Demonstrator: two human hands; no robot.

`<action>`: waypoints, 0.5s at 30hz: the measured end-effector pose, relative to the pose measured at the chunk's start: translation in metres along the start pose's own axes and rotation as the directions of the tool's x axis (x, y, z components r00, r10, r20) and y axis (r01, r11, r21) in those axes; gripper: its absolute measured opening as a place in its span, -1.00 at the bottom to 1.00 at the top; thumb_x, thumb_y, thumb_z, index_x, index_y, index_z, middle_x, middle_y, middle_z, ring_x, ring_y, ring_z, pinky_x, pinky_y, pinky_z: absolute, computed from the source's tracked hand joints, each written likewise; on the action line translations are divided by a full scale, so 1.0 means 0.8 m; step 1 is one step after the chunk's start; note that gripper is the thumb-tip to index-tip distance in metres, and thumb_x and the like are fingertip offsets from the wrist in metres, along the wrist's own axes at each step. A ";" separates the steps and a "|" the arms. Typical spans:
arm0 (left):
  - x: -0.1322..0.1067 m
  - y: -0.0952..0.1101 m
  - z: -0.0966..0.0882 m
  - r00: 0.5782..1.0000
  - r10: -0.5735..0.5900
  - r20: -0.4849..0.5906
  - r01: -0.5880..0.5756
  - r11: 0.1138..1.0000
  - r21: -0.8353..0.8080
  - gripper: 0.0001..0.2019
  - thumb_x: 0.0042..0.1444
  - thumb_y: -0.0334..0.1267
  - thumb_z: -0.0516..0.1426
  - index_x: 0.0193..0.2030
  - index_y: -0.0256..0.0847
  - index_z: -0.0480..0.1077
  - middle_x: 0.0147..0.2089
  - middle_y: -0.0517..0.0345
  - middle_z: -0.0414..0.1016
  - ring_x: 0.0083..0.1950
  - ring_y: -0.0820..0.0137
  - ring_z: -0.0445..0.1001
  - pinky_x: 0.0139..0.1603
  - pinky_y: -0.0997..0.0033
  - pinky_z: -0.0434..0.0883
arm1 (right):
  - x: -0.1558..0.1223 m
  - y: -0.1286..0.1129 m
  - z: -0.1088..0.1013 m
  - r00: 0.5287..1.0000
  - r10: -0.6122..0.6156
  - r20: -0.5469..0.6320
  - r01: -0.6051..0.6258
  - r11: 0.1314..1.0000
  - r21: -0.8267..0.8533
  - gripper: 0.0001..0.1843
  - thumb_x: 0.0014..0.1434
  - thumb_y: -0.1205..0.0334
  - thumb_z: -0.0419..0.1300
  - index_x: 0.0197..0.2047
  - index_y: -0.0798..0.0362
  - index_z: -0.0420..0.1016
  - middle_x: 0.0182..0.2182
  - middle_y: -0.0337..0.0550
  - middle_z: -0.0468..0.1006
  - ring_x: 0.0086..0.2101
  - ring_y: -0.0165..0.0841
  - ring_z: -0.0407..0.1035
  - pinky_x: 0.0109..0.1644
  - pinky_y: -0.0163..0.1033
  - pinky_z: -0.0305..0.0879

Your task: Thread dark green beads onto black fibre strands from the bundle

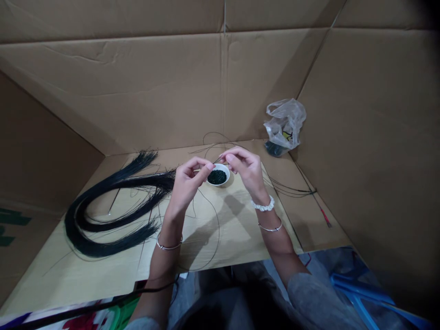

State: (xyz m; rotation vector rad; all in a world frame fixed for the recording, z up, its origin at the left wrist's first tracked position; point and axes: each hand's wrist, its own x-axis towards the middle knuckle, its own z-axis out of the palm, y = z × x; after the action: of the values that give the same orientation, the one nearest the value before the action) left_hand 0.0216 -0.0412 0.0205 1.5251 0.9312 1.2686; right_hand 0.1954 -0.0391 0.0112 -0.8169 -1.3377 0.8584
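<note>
Above a small white bowl (228, 174) of tiny dark green beads (217, 177), my two hands face each other, thumbs and forefingers pinched. My left hand (189, 179) grips a thin dark strand (217, 159) at the bowl's left rim. From the other side my right hand (245, 169) pinches the same strand near the right rim. Slack strand loops down past my left wrist and another curl lies behind the bowl. Whether any bead sits on the strand is too small to tell.
A thick bundle of dark strands (74, 215) curves across the table's left side. Cardboard walls (137, 91) enclose the table. A clear plastic bag (287, 121) stands at the back right. Nearer lie several looped strands (295, 192) and a thin red-ended tool (325, 216).
</note>
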 end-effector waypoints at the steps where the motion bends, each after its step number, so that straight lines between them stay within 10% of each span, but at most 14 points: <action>1: 0.000 0.000 0.000 1.000 0.006 -0.005 -0.006 1.000 0.008 -0.81 0.21 -0.15 0.30 -0.34 -0.21 0.51 -0.50 0.27 0.29 -0.50 0.56 0.15 -0.49 0.51 0.13 | 0.000 0.000 0.000 1.000 -0.001 0.001 0.001 1.000 0.005 -0.80 0.25 0.03 0.31 -0.28 -0.02 0.62 -0.32 -0.21 0.62 -0.33 -0.41 0.46 -0.24 -0.24 0.36; 15: -0.004 0.005 0.000 0.999 0.048 -0.011 -0.047 0.994 0.099 -0.83 0.22 -0.17 0.28 -0.33 -0.21 0.52 -0.49 0.24 0.36 -0.48 0.54 0.26 -0.46 0.54 0.21 | 0.000 0.002 -0.001 0.998 -0.021 -0.056 0.019 0.999 -0.043 -0.80 0.21 0.05 0.35 -0.34 -0.01 0.58 -0.42 -0.26 0.56 -0.38 -0.42 0.41 -0.25 -0.24 0.34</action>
State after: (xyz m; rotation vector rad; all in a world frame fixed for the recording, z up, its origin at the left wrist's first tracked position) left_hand 0.0213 -0.0453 0.0237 1.6258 0.9842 1.2839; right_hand 0.1961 -0.0386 0.0094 -0.8530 -1.3165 0.7881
